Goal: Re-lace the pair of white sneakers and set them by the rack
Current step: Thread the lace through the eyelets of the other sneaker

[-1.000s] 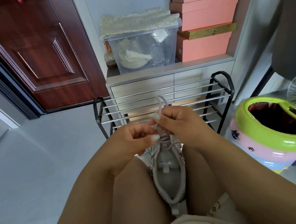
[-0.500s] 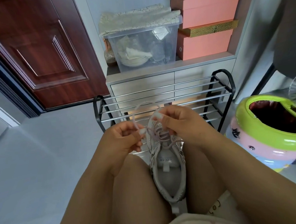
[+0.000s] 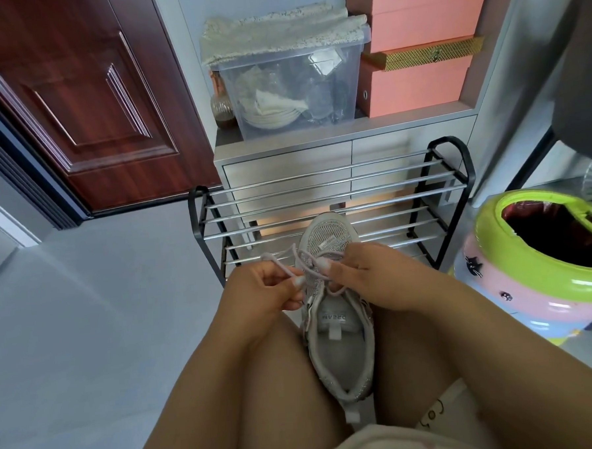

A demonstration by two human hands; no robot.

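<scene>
One white sneaker [image 3: 338,342] lies between my thighs, toe pointing away toward the rack [image 3: 324,202]. Its pale lace [image 3: 283,264] is threaded through the upper eyelets. My left hand [image 3: 267,294] pinches a loop of the lace to the left of the shoe. My right hand [image 3: 369,279] pinches the lace over the tongue, at the shoe's right side. The second sneaker is not in view.
The black-framed metal rack stands just beyond my knees, against a grey drawer unit [image 3: 318,161] that carries a clear storage bin [image 3: 294,87] and pink boxes [image 3: 416,63]. A green and pink bin [image 3: 536,263] stands at the right. A dark red door [image 3: 75,98] is at the left.
Both hands have dropped from above the shoe and spread apart, drawing the lace sideways. The raised loop is now pulled low to the left, and the shoe's toe has come into sight.
</scene>
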